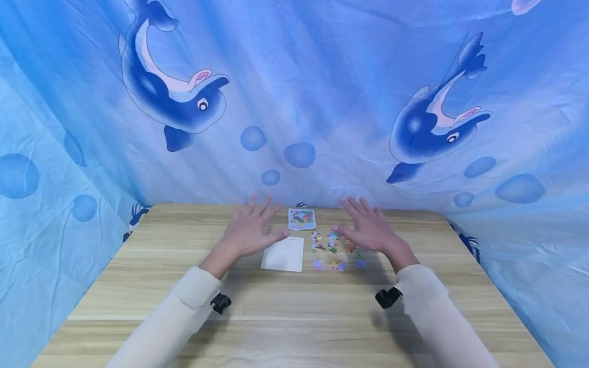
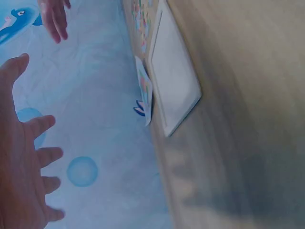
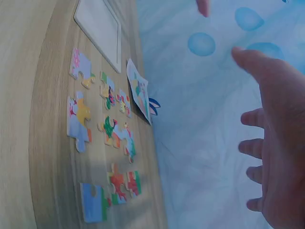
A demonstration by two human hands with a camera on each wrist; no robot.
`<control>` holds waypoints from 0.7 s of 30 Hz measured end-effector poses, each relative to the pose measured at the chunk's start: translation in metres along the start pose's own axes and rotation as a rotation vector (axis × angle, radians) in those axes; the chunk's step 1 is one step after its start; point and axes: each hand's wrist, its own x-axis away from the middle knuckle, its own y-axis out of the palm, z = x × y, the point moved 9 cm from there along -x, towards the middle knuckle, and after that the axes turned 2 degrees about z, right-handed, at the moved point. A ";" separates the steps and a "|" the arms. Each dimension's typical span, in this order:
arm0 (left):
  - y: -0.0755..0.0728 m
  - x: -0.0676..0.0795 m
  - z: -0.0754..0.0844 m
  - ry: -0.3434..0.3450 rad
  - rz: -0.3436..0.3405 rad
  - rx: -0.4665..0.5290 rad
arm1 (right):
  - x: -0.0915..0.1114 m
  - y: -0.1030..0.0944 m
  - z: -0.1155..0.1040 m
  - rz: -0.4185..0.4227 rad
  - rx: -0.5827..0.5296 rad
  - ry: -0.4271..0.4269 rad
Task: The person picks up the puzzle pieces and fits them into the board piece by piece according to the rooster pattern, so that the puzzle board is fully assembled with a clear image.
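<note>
Both hands are raised above the table with fingers spread, holding nothing. In the head view the left hand (image 1: 249, 230) hovers left of a white puzzle tray (image 1: 282, 255), its thumb overlapping the tray's upper edge from this angle. The right hand (image 1: 371, 229) hovers above and right of several loose jigsaw pieces (image 1: 337, 265), hiding part of them. These pieces lie apart in rough rows, seen closer in the right wrist view, including a blue and green corner piece (image 3: 93, 202). A picture card (image 1: 301, 219) lies behind the tray, its edge slightly lifted.
The wooden table (image 1: 285, 317) ends at a blue curtain (image 1: 285, 102) printed with dolphins and bubbles, which hangs behind it and along both sides. A small black device (image 1: 221, 303) is strapped at the left wrist and another black device (image 1: 388, 297) at the right.
</note>
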 end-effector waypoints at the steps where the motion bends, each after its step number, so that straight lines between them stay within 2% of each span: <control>1: 0.003 0.001 0.000 0.004 -0.009 0.011 | -0.001 0.003 0.000 -0.005 -0.018 -0.003; 8: 0.024 0.008 0.000 0.061 -0.053 0.061 | -0.009 0.025 0.003 -0.053 -0.179 -0.024; 12: 0.032 0.013 -0.004 0.075 -0.094 0.141 | -0.015 0.041 0.002 -0.108 -0.309 -0.037; 16: 0.044 0.017 -0.010 0.074 -0.143 0.198 | -0.021 0.056 0.005 -0.134 -0.375 -0.037; 21: 0.060 0.022 -0.021 0.039 -0.205 0.279 | -0.029 0.069 0.008 -0.111 -0.406 -0.046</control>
